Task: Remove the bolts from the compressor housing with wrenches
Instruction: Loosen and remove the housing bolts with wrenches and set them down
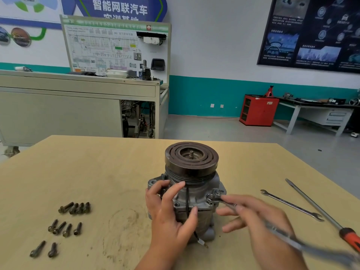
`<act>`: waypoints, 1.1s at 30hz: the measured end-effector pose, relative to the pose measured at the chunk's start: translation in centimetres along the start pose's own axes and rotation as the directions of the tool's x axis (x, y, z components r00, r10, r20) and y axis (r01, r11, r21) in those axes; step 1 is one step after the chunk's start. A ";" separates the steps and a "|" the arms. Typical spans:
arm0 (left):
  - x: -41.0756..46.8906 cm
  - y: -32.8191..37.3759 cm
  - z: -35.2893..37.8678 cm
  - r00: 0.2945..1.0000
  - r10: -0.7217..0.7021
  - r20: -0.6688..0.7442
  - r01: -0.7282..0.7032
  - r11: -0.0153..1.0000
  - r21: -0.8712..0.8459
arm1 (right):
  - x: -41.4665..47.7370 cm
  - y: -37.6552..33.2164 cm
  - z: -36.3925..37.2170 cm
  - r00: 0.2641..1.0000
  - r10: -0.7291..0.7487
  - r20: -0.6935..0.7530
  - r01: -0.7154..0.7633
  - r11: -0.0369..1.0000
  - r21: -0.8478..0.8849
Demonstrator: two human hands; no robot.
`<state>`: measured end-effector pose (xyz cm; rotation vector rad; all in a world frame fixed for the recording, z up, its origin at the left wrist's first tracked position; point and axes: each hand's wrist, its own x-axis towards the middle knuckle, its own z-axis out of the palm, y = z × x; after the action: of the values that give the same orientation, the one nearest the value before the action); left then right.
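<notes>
An automotive training workshop is showing here: a wiring-diagram board [116,47] is standing behind, a car-technology poster [311,32] is hanging on the wall, a red cabinet [258,111] is sitting beside a workbench [315,106], and bolts [74,208] and a spare wrench [292,205] are lying on the surface [109,168].

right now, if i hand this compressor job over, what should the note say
Left hand grips the grey metal compressor housing, upright on the wooden table.
Right hand holds a steel ring wrench, ring on a bolt at the housing's right flange.
Done: ten dark bolts lie loose at table left.
Left: that bolt, likely others on the flange.
Spare open-end wrench and orange-handled screwdriver lie at right.
</notes>
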<state>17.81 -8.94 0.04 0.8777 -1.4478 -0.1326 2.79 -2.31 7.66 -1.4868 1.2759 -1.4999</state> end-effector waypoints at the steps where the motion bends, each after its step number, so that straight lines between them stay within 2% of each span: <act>1: 0.0 0.0 0.0 1.000 0.001 0.000 -0.001 1.000 0.001 | 1.3 0.0 -0.8 0.998 0.040 0.048 -0.044 0.996 0.074; 3: 0.0 0.0 0.0 1.000 0.003 0.003 -0.003 1.000 0.000 | 4.1 0.4 -2.1 0.974 0.156 0.166 -0.186 0.965 0.183; 5: 0.0 -0.1 0.0 1.000 0.002 0.005 -0.002 1.000 0.000 | 6.4 1.2 -2.4 0.915 0.278 0.292 -0.356 0.896 0.264; 7: 0.0 -0.1 0.0 1.000 -0.004 0.011 0.004 1.000 0.001 | 8.1 2.0 -2.2 0.873 0.313 0.375 -0.433 0.850 0.300; 10: 0.0 -0.1 0.0 1.000 -0.003 0.021 0.004 1.000 -0.004 | 9.0 1.8 -2.3 0.890 0.211 0.404 -0.367 0.857 0.361; 13: 0.0 -0.1 0.0 1.000 -0.004 0.012 0.004 1.000 0.001 | 7.7 2.1 -3.0 0.953 0.136 0.270 -0.279 0.744 0.608; 15: 0.0 -0.1 0.1 1.000 -0.002 0.005 0.002 1.000 0.001 | 5.7 2.5 -3.4 0.982 0.114 0.153 -0.187 0.737 0.649; 18: 0.0 0.0 0.1 1.000 0.003 0.002 -0.003 1.000 -0.001 | 2.0 2.9 -2.4 0.995 0.088 0.045 -0.099 0.849 0.519; 22: 0.0 0.0 0.0 1.000 0.001 -0.002 -0.001 1.000 0.000 | -1.6 2.8 -0.3 0.996 0.044 -0.076 -0.022 0.964 0.264; 26: 0.0 -0.1 0.0 1.000 0.016 -0.009 -0.016 1.000 -0.001 | -2.8 2.4 1.4 0.996 0.001 -0.092 0.013 0.990 0.142; 29: 0.0 -0.2 0.0 1.000 0.015 -0.009 -0.015 1.000 0.001 | -2.8 1.9 2.2 0.988 -0.089 -0.124 0.089 0.996 -0.007; 33: -0.1 -0.3 0.1 1.000 0.018 -0.014 -0.018 1.000 0.007 | -1.8 0.7 1.4 0.992 -0.117 -0.057 0.109 0.987 -0.120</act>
<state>17.87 -9.14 -0.22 0.8694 -1.4428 -0.1080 4.30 -1.09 6.25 -1.6221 1.3567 -1.5803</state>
